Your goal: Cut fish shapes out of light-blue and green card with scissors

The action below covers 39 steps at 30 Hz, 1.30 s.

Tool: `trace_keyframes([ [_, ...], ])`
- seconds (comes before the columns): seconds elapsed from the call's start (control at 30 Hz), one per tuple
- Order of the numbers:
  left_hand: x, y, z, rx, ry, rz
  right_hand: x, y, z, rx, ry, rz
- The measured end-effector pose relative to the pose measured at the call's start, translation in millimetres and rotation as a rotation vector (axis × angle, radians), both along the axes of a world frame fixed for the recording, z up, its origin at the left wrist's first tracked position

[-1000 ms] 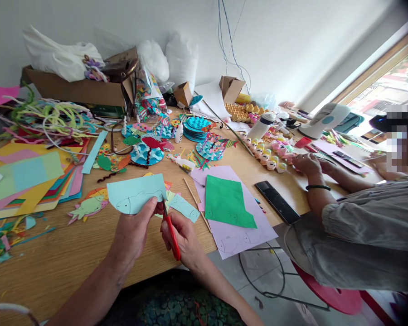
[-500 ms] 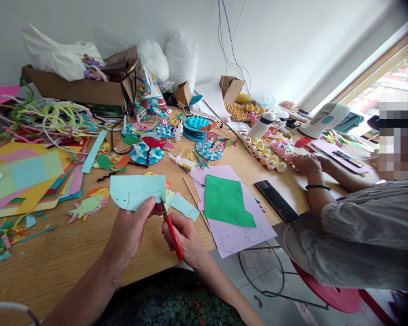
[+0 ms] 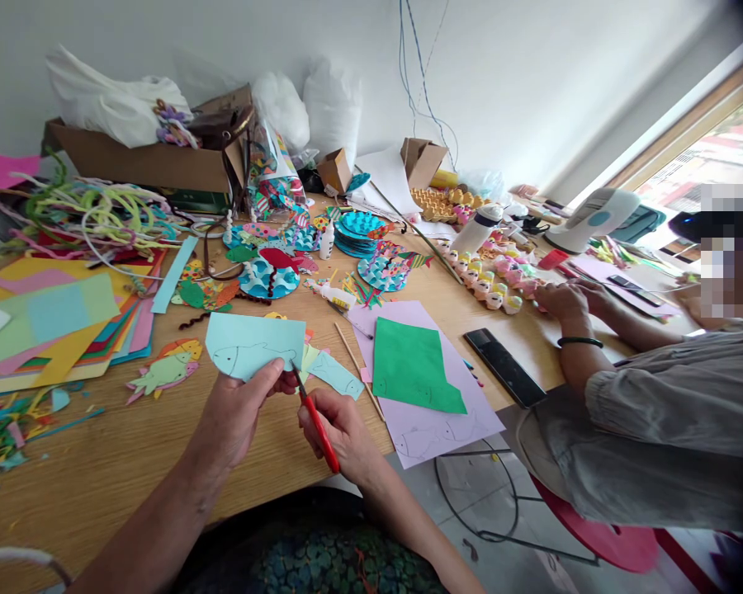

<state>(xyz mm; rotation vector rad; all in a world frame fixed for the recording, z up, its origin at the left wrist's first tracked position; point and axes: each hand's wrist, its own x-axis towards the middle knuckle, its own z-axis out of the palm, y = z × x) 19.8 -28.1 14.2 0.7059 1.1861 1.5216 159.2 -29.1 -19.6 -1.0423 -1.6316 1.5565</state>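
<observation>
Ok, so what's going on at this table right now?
The left hand has a light blue sheet in its grip, with a fish outlined on it. The right hand holds red-handled scissors, their tips by the drawn tail. Nearby, green paper lies on a lilac sheet. To the right, another person's hands are beside small decorated figures.

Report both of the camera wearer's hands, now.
Left hand: closed, holding the blue paper, thumb over its near edge.
Right hand: closed, holding the scissors, blades at the paper.
</observation>
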Motion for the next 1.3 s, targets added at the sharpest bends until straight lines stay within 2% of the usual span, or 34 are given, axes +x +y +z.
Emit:
trace_keyframes([
  [0.5,-10,2,3.5,-0.004,0.067,-0.104,4,1,-0.7,0.011,-0.043,0.065],
  [0.83,-18,4,-2.0,-0.039,0.08,-0.14,5,2,-1.9,-0.005,-0.085,0.08],
  [1.17,-20,6,-2.0,-0.055,0.107,-0.143,9,7,6.2,0.043,-0.159,0.123],
  [1.3,-26,7,-2.0,-0.055,0.06,-0.127,14,12,5.6,0.129,-0.202,0.145],
])
